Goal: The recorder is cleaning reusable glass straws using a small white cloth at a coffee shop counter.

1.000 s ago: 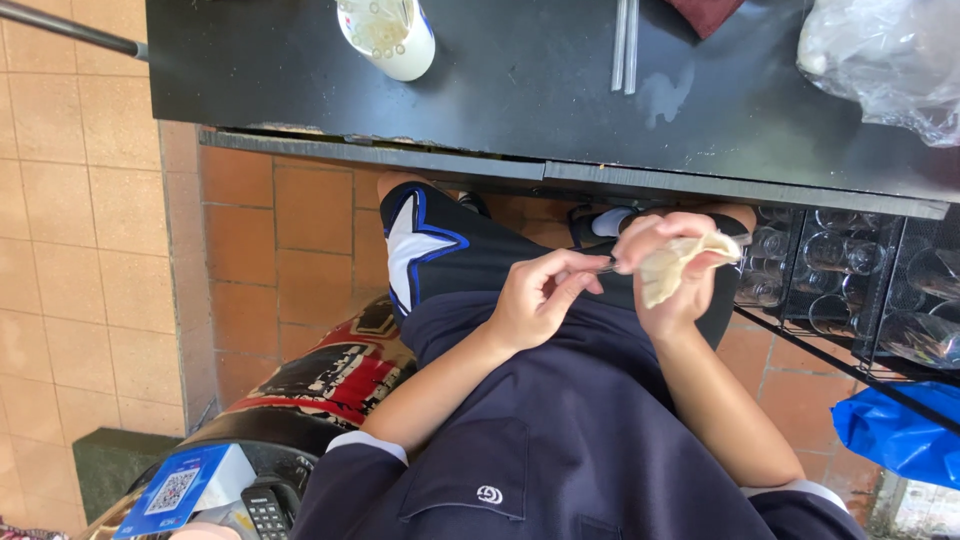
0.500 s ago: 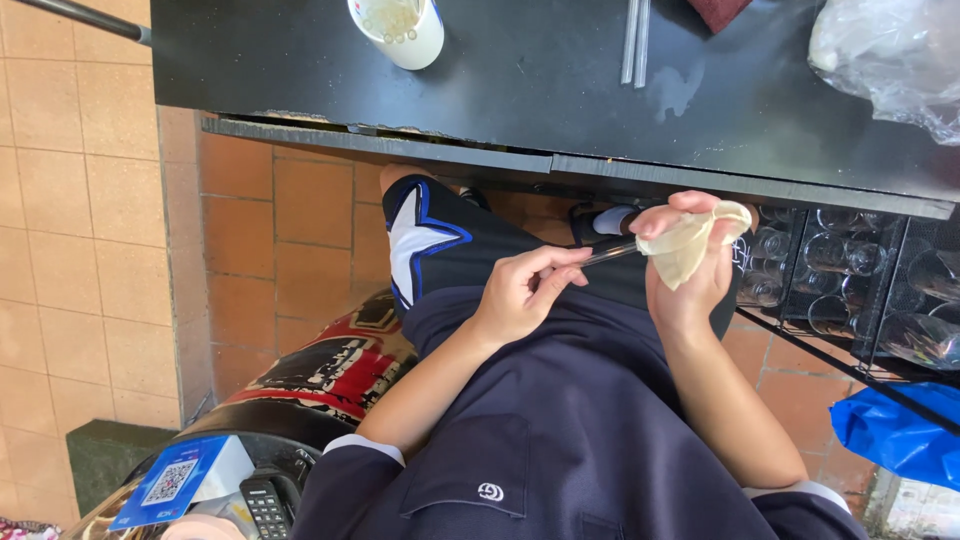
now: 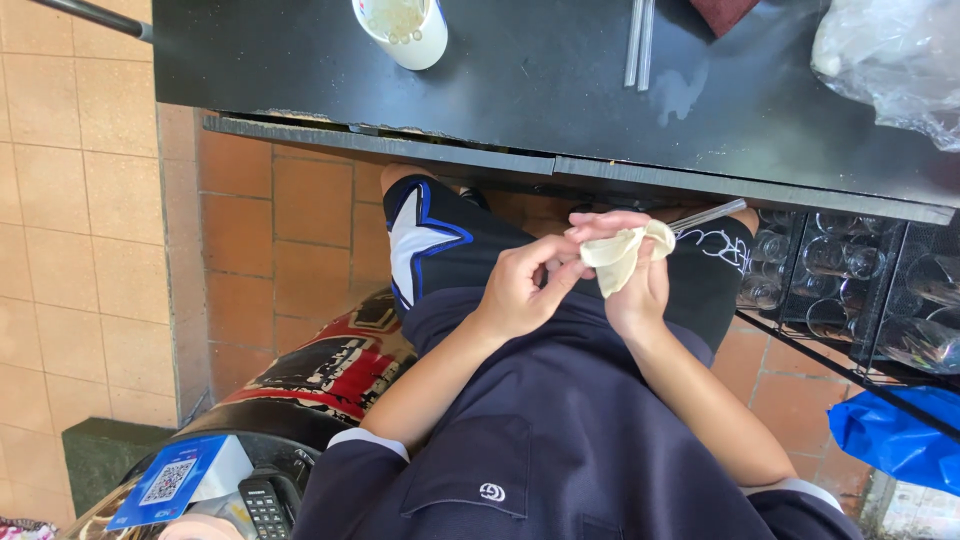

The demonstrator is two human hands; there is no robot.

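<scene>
Risk: I am judging that the pale sheet [image 3: 612, 262] could tear or slip off, since it is hanging thin and loose below the black table [image 3: 520, 90] with only fingertips on it. A sharp tug from either side would do it.
Second risk: I am also judging that the metal tube [image 3: 708, 214] could slide out and drop to the tiled floor under the table, because only a short part of it is sitting inside the grasp.
Card reader [image 3: 262, 500]: it is lying nearest to me, well short of the table and down to its left, apart from both hands.
Left hand [image 3: 520, 295]: it is hovering over the lap just short of the table's front edge, fingers curled and pinching the left end of the sheet.
Right hand [image 3: 640, 290]: it is working just beside the left one, under the same edge, grasping the tube with the sheet draped over its fingers.
Sheet's place: it is bridging the two hands, touching both, and bunching around the tube's near end.
Tube's place: it is poking out to the right, its tip almost at the table's edge.
Rack of glasses [image 3: 850, 280]: it is standing under the table's right end.
Blue bag [image 3: 890, 435]: it is lying below that rack.
On the table: I am seeing a white cup [image 3: 405, 30], a pair of tubes [image 3: 638, 40] and a clear plastic bag [image 3: 890, 60], all well apart from the hands.
</scene>
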